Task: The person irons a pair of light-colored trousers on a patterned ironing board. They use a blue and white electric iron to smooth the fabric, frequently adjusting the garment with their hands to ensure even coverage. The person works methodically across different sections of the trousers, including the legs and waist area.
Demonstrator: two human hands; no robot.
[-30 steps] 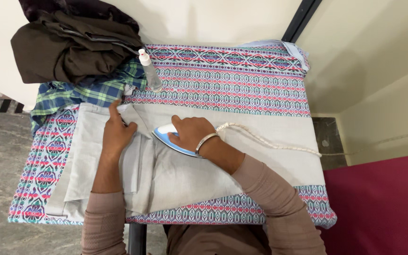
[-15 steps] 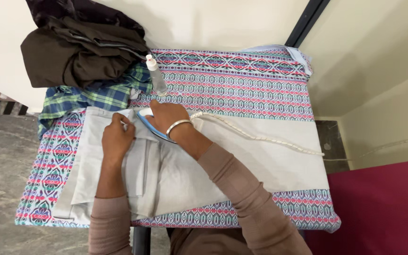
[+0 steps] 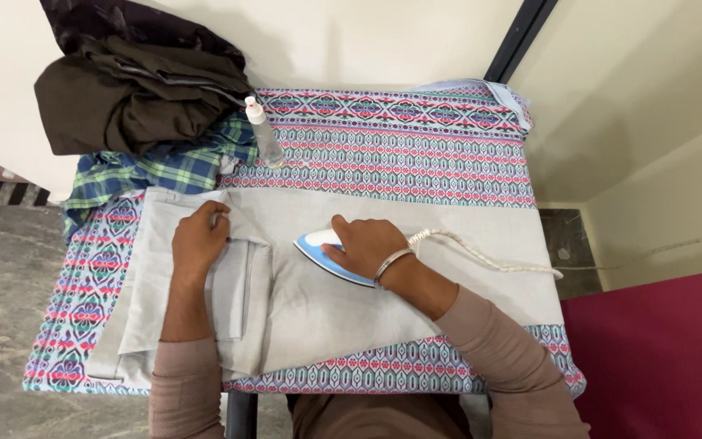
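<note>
A: Where are we w/ the pressing?

B: Midway, we'd judge. Our right hand [image 3: 365, 244] is closed round the handle of the blue-and-white iron [image 3: 324, 254], soleplate down on the pale grey garment [image 3: 343, 305], nose pointing left toward the fold. Our left hand [image 3: 197, 240] lies on the cloth, palm down, fingers curled at the fold's edge, pinning it; it grips nothing that we can make out.

A: What looks done, what's left?

B: The stretch right of the iron looks flat & smooth. The left part, under and below the left hand, has layered folds and a seam panel, so that bit looks unpressed. We can't tell abt the underside.

A: Fabric?

B: Light grey, matte, thin woven look, prob. trousers but not sure. It lies across the middle of the table [image 3: 416, 154], which has a cover patterned in pink, teal and white geometric bands.

A: Other stuff?

B: A white braided cord [image 3: 481, 256] runs from the iron's heel to the right edge. A clear spray bottle [image 3: 265, 134] w/ white nozzle stands at the back left, touching a blue-green plaid cloth [image 3: 164, 171]. Behind that, a heap of dark brown clothes [image 3: 132, 89], soft and crumpled, near the wall.
</note>
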